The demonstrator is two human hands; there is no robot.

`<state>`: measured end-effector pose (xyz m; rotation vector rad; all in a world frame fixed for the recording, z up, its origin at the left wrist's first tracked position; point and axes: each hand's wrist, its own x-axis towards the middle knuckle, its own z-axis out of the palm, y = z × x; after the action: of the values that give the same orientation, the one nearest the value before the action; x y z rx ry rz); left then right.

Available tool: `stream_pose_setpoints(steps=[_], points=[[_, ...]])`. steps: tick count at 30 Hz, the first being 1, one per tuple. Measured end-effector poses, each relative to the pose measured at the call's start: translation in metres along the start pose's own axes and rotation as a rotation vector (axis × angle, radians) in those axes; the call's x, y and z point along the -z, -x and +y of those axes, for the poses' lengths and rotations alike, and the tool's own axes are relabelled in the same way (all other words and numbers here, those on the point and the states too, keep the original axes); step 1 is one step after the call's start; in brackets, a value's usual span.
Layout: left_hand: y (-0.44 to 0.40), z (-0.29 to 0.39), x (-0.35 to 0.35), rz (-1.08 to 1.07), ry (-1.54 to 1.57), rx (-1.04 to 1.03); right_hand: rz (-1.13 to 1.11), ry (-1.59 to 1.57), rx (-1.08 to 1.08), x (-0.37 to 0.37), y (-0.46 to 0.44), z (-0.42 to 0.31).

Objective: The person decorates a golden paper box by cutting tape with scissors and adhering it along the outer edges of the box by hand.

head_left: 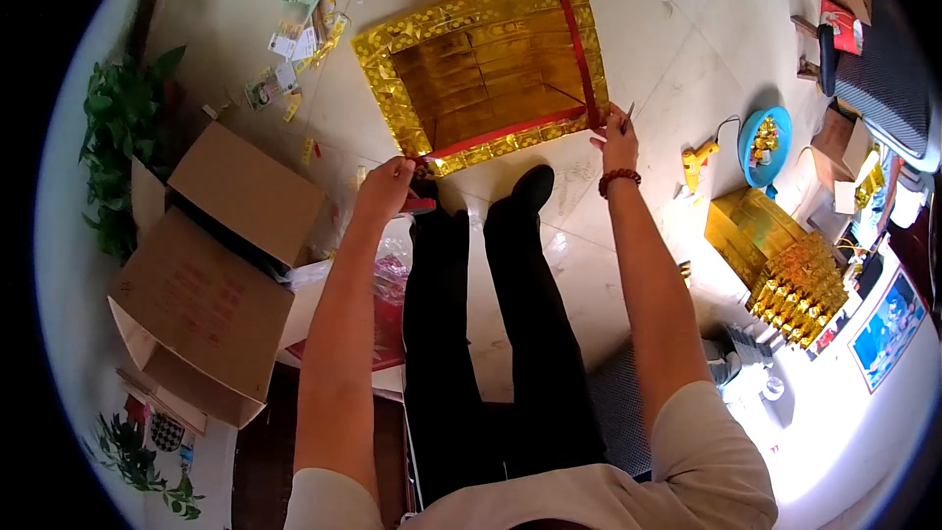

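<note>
A shallow gold foil box (392,88) with a patterned rim lies on the tiled floor in front of my feet. Red ribbon (510,130) runs along its near rim and up its right side. At the near left corner my left hand (390,186) is closed on the ribbon, with a red item (419,205) just below it. My right hand (618,137), wearing a beaded bracelet, is at the near right corner, its fingers pinched around a small metal tool, perhaps scissors, whose tip points up.
Cardboard boxes (206,304) and plants (128,128) stand at left, paper scraps (294,29) beyond. To the right are a yellow glue gun (698,165), a blue basin (754,175) and gold foil pieces (736,226). A chair (888,79) stands far right.
</note>
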<state>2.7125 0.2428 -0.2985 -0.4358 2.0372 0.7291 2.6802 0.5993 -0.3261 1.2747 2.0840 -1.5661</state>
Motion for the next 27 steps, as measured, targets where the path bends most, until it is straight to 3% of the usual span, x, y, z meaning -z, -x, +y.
stream_pose_setpoints(steps=[2,4,8,9,12,14,17,18,20,24,26,27], points=[[-0.007,0.002,-0.013,-0.001,-0.025,-0.041,0.003,-0.007,0.017,0.009,-0.020,-0.002],[-0.015,0.010,-0.032,-0.212,-0.018,-0.064,-0.013,0.057,0.104,0.022,-0.037,-0.010],[0.001,0.047,-0.067,-0.307,-0.121,-0.220,-0.009,0.220,0.165,0.040,-0.070,-0.030],[-0.004,0.033,-0.094,-0.288,-0.127,-0.390,-0.035,0.252,0.184,0.046,-0.079,-0.032],[0.015,0.037,-0.140,-0.320,0.120,-0.263,-0.150,0.280,0.181,0.057,-0.085,-0.051],[0.020,0.040,-0.156,-0.539,0.269,-0.104,-0.253,0.319,0.174,0.058,-0.089,-0.057],[0.044,0.043,-0.170,-0.484,0.755,0.233,-0.337,0.375,0.269,0.042,-0.092,-0.051],[0.045,0.039,-0.169,-0.481,0.752,0.239,-0.360,0.364,0.316,0.032,-0.093,-0.047],[0.046,0.035,-0.163,-0.498,1.051,0.401,-0.325,0.402,0.401,0.009,-0.086,-0.058],[0.033,0.053,-0.143,-0.462,1.184,0.411,-0.387,0.274,0.512,-0.039,-0.087,-0.082],[0.023,0.063,-0.137,-0.434,1.184,0.450,-0.386,0.222,0.718,-0.061,-0.088,-0.089],[0.021,0.069,-0.134,-0.441,1.214,0.412,-0.391,0.228,0.719,-0.062,-0.086,-0.095]])
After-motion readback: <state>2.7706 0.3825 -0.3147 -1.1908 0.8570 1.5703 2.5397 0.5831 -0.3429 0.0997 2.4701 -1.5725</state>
